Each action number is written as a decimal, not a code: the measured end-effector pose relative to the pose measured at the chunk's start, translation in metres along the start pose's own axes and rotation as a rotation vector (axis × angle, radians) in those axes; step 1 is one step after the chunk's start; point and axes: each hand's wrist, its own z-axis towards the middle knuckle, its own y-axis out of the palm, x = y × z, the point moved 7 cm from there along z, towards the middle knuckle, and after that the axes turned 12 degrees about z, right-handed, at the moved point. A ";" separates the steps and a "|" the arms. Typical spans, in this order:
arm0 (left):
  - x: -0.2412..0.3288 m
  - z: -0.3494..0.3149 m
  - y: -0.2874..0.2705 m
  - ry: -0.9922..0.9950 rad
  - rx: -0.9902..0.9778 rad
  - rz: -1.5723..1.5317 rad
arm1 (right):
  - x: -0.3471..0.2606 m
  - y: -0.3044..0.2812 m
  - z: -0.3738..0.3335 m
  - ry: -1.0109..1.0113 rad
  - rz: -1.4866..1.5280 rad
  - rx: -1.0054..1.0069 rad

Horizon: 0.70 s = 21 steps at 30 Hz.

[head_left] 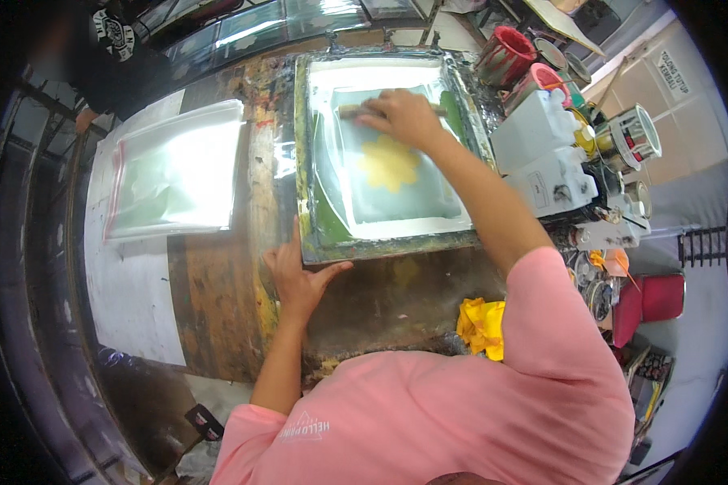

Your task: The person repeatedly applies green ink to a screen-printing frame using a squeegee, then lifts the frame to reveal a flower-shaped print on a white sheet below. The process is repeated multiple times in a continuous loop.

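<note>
A screen-printing frame lies on the stained worktable, its mesh bearing a yellow flower shape within a pale rectangle. My right hand reaches across to the mesh's far part, closed over a squeegee whose wooden handle lies crosswise above the flower. At the frame's near left corner is my left hand, thumb and index finger stretched apart along the two edges. Left of the frame lies a stack of clear plastic sheets or bags with a red line along one side.
White plastic jugs, a red-smeared bucket and several paint cans crowd the right side. A yellow cloth lies by the near table edge. Another person in dark clothing stands at the far left. A red chair stands at the right.
</note>
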 end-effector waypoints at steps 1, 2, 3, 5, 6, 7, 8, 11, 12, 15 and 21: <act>0.000 -0.003 -0.003 -0.005 0.007 -0.007 | -0.017 -0.003 -0.021 -0.001 0.010 -0.009; -0.001 -0.005 -0.006 -0.011 0.023 -0.035 | -0.037 -0.010 -0.044 -0.011 0.019 -0.003; 0.001 -0.008 -0.009 -0.001 0.027 -0.014 | -0.056 -0.015 -0.068 0.013 0.012 -0.040; 0.002 -0.014 -0.014 0.000 0.038 -0.021 | -0.098 -0.030 -0.117 0.014 0.013 -0.076; 0.004 -0.018 -0.015 -0.012 0.023 0.001 | -0.115 -0.037 -0.139 0.044 0.008 -0.129; 0.006 -0.021 -0.018 -0.025 -0.003 0.014 | -0.133 -0.047 -0.155 0.048 0.026 -0.135; 0.009 -0.024 -0.020 -0.047 -0.033 0.016 | -0.146 -0.056 -0.170 0.080 0.039 -0.175; 0.029 -0.021 -0.043 -0.117 0.071 -0.337 | -0.177 -0.104 -0.178 0.017 0.065 -0.034; 0.036 -0.014 -0.050 -0.167 0.096 -0.508 | -0.186 -0.123 -0.173 -0.026 0.072 0.053; 0.056 0.015 -0.079 -0.246 0.202 -0.830 | -0.205 -0.171 -0.150 -0.117 -0.106 0.262; 0.076 0.054 -0.098 0.002 0.107 -0.318 | -0.196 -0.239 -0.073 -0.232 -0.240 0.522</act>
